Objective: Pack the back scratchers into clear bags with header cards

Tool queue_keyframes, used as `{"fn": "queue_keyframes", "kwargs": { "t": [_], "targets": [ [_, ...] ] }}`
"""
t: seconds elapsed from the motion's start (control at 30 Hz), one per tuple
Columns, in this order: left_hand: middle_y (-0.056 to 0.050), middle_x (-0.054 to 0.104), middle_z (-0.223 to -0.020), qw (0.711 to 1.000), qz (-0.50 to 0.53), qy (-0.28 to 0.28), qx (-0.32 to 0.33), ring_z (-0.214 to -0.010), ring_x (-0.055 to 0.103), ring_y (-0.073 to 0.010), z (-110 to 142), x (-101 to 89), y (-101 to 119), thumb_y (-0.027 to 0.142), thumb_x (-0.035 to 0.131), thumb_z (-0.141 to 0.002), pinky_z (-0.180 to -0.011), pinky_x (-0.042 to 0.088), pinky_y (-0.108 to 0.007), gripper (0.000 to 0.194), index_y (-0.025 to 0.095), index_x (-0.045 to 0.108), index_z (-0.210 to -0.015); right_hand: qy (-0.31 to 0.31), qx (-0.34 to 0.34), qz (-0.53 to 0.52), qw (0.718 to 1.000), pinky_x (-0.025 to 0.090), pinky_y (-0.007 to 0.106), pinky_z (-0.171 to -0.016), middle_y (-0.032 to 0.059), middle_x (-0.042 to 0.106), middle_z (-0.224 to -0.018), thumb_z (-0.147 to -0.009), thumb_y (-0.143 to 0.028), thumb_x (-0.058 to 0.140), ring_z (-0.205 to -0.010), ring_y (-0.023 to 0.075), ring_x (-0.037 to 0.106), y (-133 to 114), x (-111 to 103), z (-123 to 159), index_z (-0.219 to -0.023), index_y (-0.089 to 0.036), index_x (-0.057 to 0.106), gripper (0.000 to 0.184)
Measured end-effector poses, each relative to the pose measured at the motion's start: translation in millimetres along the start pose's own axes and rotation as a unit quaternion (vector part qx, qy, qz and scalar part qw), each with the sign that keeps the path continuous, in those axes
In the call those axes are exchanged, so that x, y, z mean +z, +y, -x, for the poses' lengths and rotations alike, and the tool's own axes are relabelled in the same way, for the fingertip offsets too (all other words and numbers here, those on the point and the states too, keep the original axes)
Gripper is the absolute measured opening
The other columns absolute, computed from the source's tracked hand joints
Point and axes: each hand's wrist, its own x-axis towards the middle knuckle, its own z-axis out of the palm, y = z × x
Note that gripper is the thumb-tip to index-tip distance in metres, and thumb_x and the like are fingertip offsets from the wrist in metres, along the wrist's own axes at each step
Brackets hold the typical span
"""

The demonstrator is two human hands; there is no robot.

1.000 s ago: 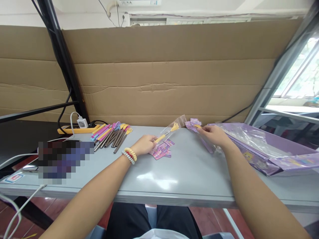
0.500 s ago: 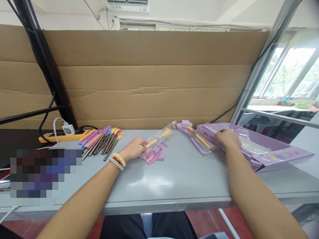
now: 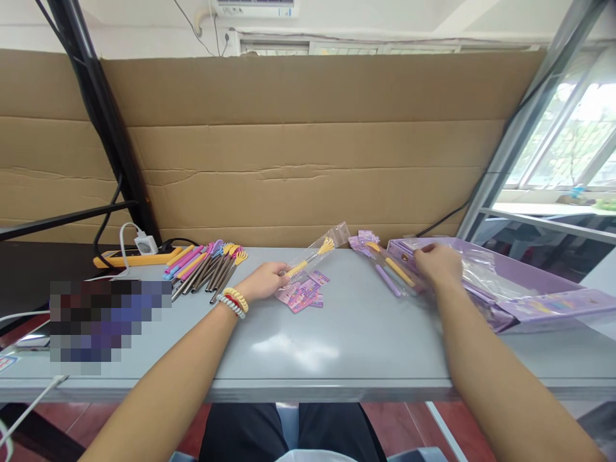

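Note:
My left hand (image 3: 267, 280) is closed on a clear plastic bag (image 3: 342, 234) with a yellow hand-shaped back scratcher (image 3: 312, 258) inside. Purple printed cards (image 3: 302, 296) lie on the table just under it. At the near left edge of an open purple box (image 3: 500, 266), my right hand (image 3: 439, 263) has its fingers curled down; whatever they pinch is hidden. Clear plastic bags (image 3: 486, 279) fill part of that box. Left of the right hand lie a yellow back scratcher in a bag (image 3: 397, 264) and a purple one (image 3: 386, 280).
A pile of back scratchers (image 3: 206, 266) with coloured handles lies at the left, near a yellow power strip (image 3: 139, 258) with a white plug (image 3: 145, 242). A cardboard sheet (image 3: 308, 147) stands behind the grey table (image 3: 366, 340). Metal posts rise at both sides.
The whole view has shifted slightly, so things sit a little further right. Both hands stay nearly where they were, the left on the bagged back scratcher, the right at the box edge.

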Motion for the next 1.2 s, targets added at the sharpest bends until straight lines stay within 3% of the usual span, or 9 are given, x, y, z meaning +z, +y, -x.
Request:
{"fn": "queue_keyframes", "kwargs": {
  "t": [0.1,0.27,0.47,0.7,0.77,0.9,1.0,1.07,1.2],
  "targets": [
    [0.001,0.052,-0.065,1.0,0.003,-0.008,0.003,-0.058,0.044,-0.0117,0,-3.5,-3,0.032,0.051,-0.07,-0.052,0.034,-0.022,0.025,0.014,0.062,-0.083,-0.006,-0.053,-0.083,0.995,0.045,0.038,-0.077,0.0151,0.067,-0.094,-0.072,-0.032,0.053,-0.091,0.0279,0.06,-27,2,18,-0.089,-0.013,0.067,0.03],
    [0.002,0.049,-0.059,0.998,0.012,-0.062,-0.018,-0.053,0.042,-0.0109,0,-11.7,-9,0.04,0.061,-0.062,-0.05,0.032,-0.022,0.03,0.013,0.063,-0.075,-0.09,-0.195,-0.27,0.939,0.047,0.034,-0.079,0.0103,0.067,-0.097,-0.072,-0.047,0.058,-0.083,0.0199,0.061,-52,19,40,-0.102,-0.015,0.062,0.044],
    [0.003,0.046,-0.052,0.99,0.058,-0.126,-0.031,-0.05,0.04,-0.0098,-3,-23.6,-21,0.04,0.064,-0.059,-0.05,0.035,-0.024,0.032,0.012,0.066,-0.074,-0.194,-0.265,-0.219,0.919,0.044,0.029,-0.064,0.0028,0.063,-0.071,-0.074,-0.039,0.053,-0.065,0.0159,0.056,-55,26,47,-0.089,-0.017,0.064,0.029],
    [0.002,0.049,-0.049,0.98,0.091,-0.169,-0.047,-0.043,0.04,-0.0084,4,-43.2,-27,0.037,0.067,-0.061,-0.046,0.034,-0.024,0.027,0.012,0.062,-0.066,-0.231,-0.271,-0.173,0.918,0.041,0.027,-0.063,0.0019,0.063,-0.072,-0.076,-0.038,0.051,-0.067,0.0145,0.056,-55,26,47,-0.083,-0.018,0.064,0.025],
    [0.003,0.047,-0.049,0.981,0.107,-0.156,-0.045,-0.043,0.039,-0.0077,5,-48.3,-31,0.037,0.067,-0.061,-0.046,0.032,-0.023,0.026,0.012,0.059,-0.063,-0.235,-0.273,-0.164,0.918,0.041,0.026,-0.063,0.002,0.063,-0.073,-0.075,-0.038,0.051,-0.068,0.0147,0.056,-55,25,48,-0.082,-0.018,0.064,0.025],
    [0.001,0.05,-0.055,0.99,0.13,-0.054,-0.029,-0.046,0.042,-0.0077,4,-52.4,-43,0.036,0.065,-0.064,-0.049,0.032,-0.023,0.026,0.013,0.054,-0.064,-0.246,-0.282,-0.165,0.913,0.042,0.026,-0.063,0.0038,0.065,-0.075,-0.076,-0.035,0.052,-0.069,0.0158,0.057,-63,27,56,-0.081,-0.016,0.065,0.023],
    [0.002,0.048,-0.053,0.99,0.125,-0.065,-0.028,-0.047,0.041,-0.0082,0,-50.1,-49,0.038,0.064,-0.065,-0.049,0.03,-0.023,0.028,0.014,0.052,-0.062,-0.276,-0.328,-0.158,0.89,0.045,0.03,-0.073,0.0081,0.067,-0.091,-0.078,-0.031,0.051,-0.081,0.0188,0.059,-74,33,69,-0.093,-0.015,0.066,0.026],
    [0.002,0.046,-0.05,0.988,0.115,-0.092,-0.035,-0.046,0.038,-0.0082,-1,-47.9,-50,0.04,0.065,-0.064,-0.049,0.028,-0.023,0.029,0.014,0.053,-0.06,-0.284,-0.374,-0.148,0.87,0.044,0.034,-0.084,0.0105,0.062,-0.113,-0.081,-0.034,0.05,-0.101,0.0228,0.055,-83,39,81,-0.109,-0.017,0.063,0.035],
    [0.003,0.045,-0.049,0.987,0.115,-0.1,-0.049,-0.048,0.038,-0.0083,0,-45.4,-45,0.038,0.069,-0.06,-0.05,0.027,-0.023,0.029,0.013,0.054,-0.06,-0.335,-0.421,-0.067,0.84,0.027,0.047,-0.103,0.0099,0.039,-0.142,-0.088,-0.042,0.041,-0.13,0.0302,0.031,-96,43,97,-0.131,-0.024,0.051,0.048]
  ]
}}
